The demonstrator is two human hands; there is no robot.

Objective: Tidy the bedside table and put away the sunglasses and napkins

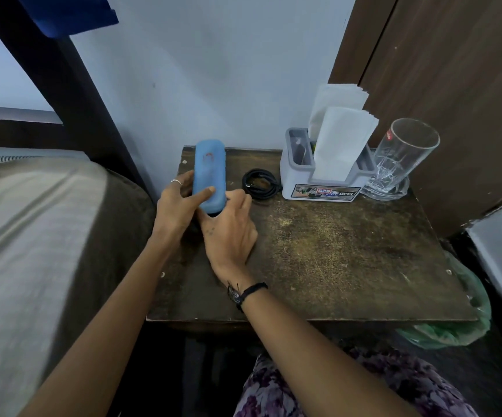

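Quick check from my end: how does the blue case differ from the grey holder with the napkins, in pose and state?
The blue case lies flat and closed at the table's back left; the grey holder stands upright and open-topped at the back right. Both hands, left hand and right hand, grip the case; the holder is untouched. The holder carries white napkins; the case's contents are hidden. Both rest on the wooden table.

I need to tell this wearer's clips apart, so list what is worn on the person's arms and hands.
Both forearms are bare, with no sleeves in view. The left hand wears a thin silver ring on one finger. The right hand has no ring that shows and bears a small dark mark on its back; at its wrist sits a black cord bracelet with a small pale charm.
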